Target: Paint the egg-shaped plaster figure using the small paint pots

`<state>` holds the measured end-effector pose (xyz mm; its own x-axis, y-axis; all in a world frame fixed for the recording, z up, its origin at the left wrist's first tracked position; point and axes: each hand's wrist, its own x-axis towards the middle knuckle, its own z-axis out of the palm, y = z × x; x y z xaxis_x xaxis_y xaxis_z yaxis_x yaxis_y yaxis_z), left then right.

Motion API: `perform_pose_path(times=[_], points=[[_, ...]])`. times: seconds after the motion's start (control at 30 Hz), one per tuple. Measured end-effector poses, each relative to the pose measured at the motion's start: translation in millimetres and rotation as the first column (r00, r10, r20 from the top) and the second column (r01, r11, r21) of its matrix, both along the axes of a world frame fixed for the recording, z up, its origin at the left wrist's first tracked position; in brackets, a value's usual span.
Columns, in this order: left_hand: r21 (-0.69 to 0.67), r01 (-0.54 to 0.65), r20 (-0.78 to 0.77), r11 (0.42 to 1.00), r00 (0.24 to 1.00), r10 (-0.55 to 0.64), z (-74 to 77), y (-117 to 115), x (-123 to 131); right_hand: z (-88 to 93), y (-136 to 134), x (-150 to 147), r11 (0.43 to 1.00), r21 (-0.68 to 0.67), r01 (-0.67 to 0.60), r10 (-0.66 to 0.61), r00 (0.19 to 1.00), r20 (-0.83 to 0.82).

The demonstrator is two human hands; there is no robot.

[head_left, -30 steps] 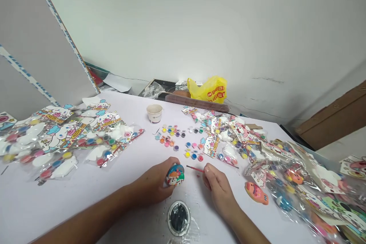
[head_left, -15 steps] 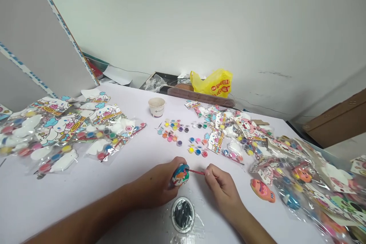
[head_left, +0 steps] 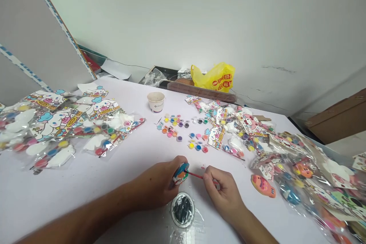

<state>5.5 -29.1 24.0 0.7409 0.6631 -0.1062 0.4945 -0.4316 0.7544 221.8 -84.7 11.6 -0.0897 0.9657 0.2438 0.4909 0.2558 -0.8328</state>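
Wall and table: plain pale wall behind; in front of it a white-topped table, with clear plastic craft packets spread at left and more at right.
Left hand: left hand curled, thumb and fingers closed around a small, rounded, multicoloured painted figure.
Right hand: right hand gripping a thin red paintbrush between thumb and fingers, the rest folded in.
Figure position: raised at the near middle of the table, just beyond a round dark disc with a silver rim.
Brush tip: appears to meet the figure's right edge; exact contact too small to confirm.
Smear risk: judged likeliest fault; the left fingers could rub any wet paint if they shift, or the brush could cross a colour border if either hand wavers.
Spill risk: judged lower; a careless far reach could knock the white paper cup or small plastic paint pots.
Figure appearance: blue along the upper edge, orange and white below, some green at right; finer detail blurred, back hidden by the hand.
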Motion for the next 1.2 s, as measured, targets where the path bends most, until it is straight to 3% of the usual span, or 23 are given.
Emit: perform_pose_path(times=[0.23,0.47,0.7,0.83,1.0,1.2], points=[[0.003,0.009,0.016,1.000,1.000,-0.009,0.1,-0.9,-1.5,1.6,-2.3,-0.1,0.997,0.066,0.028,-0.029,1.000,0.003],[-0.006,0.021,0.019,1.000,1.000,-0.021,1.4,0.6,-0.9,1.0,-0.4,-1.9,0.999,0.016,0.046,-0.046,0.999,0.026],[0.001,0.038,0.037,0.999,0.999,-0.038,2.5,0.8,-1.2,1.9,-1.9,-1.9,0.999,0.041,0.021,-0.022,1.000,0.019],[-0.004,0.020,0.033,1.000,0.999,-0.020,1.8,0.9,-1.1,1.3,-0.9,-1.2,0.995,0.062,0.074,-0.075,0.997,0.022],[0.022,0.043,0.043,0.999,0.998,-0.044,1.8,2.3,-0.9,1.6,-1.4,-1.3,0.996,0.085,0.015,-0.019,0.999,0.045],[0.000,0.033,0.055,0.999,0.998,-0.033,0.0,2.5,-0.9,1.6,-3.1,-1.8,0.993,0.113,0.033,-0.038,0.998,0.044]])
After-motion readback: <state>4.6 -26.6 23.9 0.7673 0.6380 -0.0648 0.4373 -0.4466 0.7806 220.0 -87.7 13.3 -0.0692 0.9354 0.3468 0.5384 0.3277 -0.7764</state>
